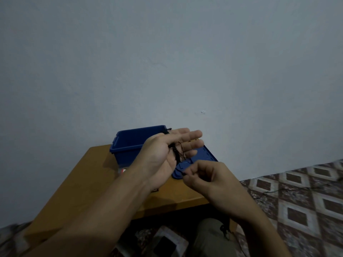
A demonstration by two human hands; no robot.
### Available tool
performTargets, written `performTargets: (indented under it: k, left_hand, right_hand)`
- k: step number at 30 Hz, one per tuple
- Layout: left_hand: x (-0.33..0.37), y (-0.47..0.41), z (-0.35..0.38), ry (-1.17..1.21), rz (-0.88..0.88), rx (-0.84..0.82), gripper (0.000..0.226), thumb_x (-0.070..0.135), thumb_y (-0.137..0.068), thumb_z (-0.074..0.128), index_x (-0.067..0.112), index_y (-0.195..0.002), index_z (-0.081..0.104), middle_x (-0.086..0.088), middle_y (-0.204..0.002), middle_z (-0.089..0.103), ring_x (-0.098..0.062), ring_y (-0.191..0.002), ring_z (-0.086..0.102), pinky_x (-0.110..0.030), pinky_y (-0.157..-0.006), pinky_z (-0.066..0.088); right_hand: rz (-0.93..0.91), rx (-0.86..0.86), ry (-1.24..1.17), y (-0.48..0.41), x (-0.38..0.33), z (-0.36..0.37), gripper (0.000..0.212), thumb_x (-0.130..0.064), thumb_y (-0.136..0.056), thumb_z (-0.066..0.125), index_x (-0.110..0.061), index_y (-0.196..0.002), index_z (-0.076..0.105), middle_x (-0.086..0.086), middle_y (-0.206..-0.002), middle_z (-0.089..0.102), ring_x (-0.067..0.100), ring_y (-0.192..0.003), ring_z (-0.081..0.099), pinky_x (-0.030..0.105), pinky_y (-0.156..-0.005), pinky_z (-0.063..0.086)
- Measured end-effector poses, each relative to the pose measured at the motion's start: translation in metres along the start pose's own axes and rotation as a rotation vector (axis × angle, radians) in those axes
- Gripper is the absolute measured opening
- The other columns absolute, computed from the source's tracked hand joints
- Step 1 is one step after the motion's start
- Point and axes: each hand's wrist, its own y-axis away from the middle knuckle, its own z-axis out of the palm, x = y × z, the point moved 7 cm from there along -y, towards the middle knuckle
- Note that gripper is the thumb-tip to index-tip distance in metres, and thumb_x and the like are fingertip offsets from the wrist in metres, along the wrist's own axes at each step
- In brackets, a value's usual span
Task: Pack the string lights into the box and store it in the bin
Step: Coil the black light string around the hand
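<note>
A thin black string of lights (177,152) is wound in loops round my left hand (167,153), which is held palm up with straight fingers above the table. My right hand (202,175) pinches the free end of the string just below and to the right of the left palm. The blue bin (128,143) stands open on the table behind my left hand. Its blue lid (202,158) lies flat to its right, partly hidden by both hands. A small box (123,171) is mostly hidden under my left wrist.
The wooden table (92,175) stands against a pale wall. A patterned tiled floor (297,201) lies to the right, with a thin black wire trailing across it. My knee (209,236) shows below the table's front edge.
</note>
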Motion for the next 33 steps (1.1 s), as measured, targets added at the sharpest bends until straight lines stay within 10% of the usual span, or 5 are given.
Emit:
performTargets:
  k: [10, 22, 33]
  left_hand:
    - [-0.003, 0.002, -0.002, -0.165, -0.016, -0.027, 0.034, 0.015, -0.105, 0.034, 0.004, -0.106, 0.066, -0.016, -0.112, 0.073, -0.025, -0.099, 0.071, -0.040, -0.097, 0.049]
    - [-0.025, 0.008, -0.006, -0.647, -0.282, -0.076, 0.065, 0.050, -0.106, 0.027, -0.001, -0.107, 0.068, -0.012, -0.085, 0.073, -0.023, -0.078, 0.067, -0.038, -0.077, 0.049]
    - [-0.034, 0.019, 0.004, -0.770, -0.385, -0.304, 0.090, 0.083, -0.086, 0.014, 0.010, -0.068, 0.063, -0.005, -0.059, 0.052, -0.016, -0.050, 0.044, -0.029, -0.058, 0.040]
  right_hand:
    - [0.039, 0.094, 0.021, 0.000, -0.001, -0.008, 0.036, -0.031, -0.095, 0.065, -0.001, -0.077, 0.056, 0.001, -0.058, 0.044, 0.010, -0.049, 0.037, 0.020, -0.049, 0.034]
    - [-0.020, 0.159, -0.286, 0.006, -0.013, -0.026, 0.030, -0.035, -0.080, 0.073, -0.019, -0.062, 0.055, -0.006, -0.050, 0.041, 0.007, -0.042, 0.029, 0.019, -0.042, 0.027]
    - [-0.108, 0.226, -0.317, 0.008, -0.017, -0.033, 0.019, -0.025, -0.084, 0.066, -0.012, -0.071, 0.062, -0.007, -0.051, 0.043, 0.007, -0.043, 0.030, 0.019, -0.042, 0.028]
